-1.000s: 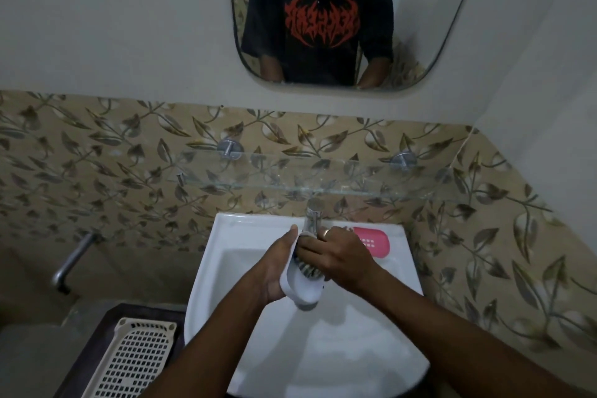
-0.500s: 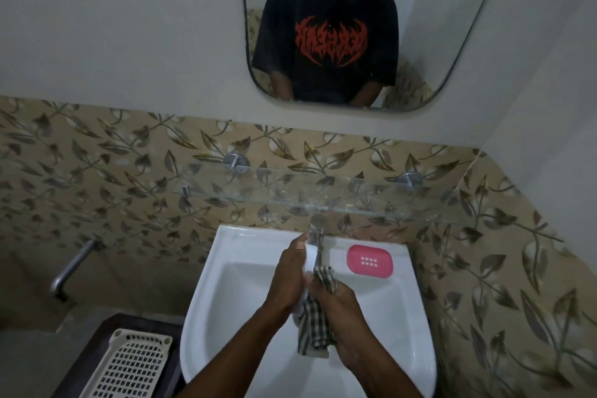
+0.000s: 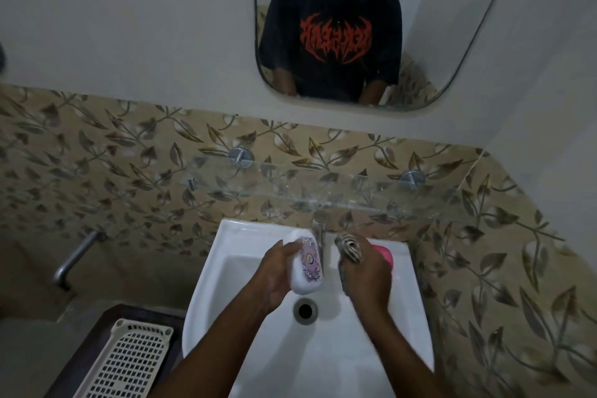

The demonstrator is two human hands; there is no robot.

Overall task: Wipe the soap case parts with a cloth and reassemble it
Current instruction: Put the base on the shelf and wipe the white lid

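My left hand (image 3: 274, 271) holds a white soap case lid (image 3: 307, 265) with a purple patterned top, above the basin of the white sink (image 3: 226, 249). To its right, apart from it, my right hand (image 3: 366, 271) grips a bunched checked cloth (image 3: 349, 247). The pink soap case tray (image 3: 384, 254) lies on the sink's back right rim, mostly hidden behind my right hand. The tap (image 3: 319, 236) stands between the two hands.
The drain (image 3: 304, 309) sits below the hands. A glass shelf (image 3: 323, 194) juts out above the tap. A cream perforated basket (image 3: 129, 362) lies on a dark surface at lower left. A metal pipe (image 3: 76, 255) sticks out of the left wall. A mirror (image 3: 452, 26) hangs above.
The hands have parted: my right hand carried the cloth off the lid to the right, and the lid's patterned top now faces up. The camera tilted up slightly.
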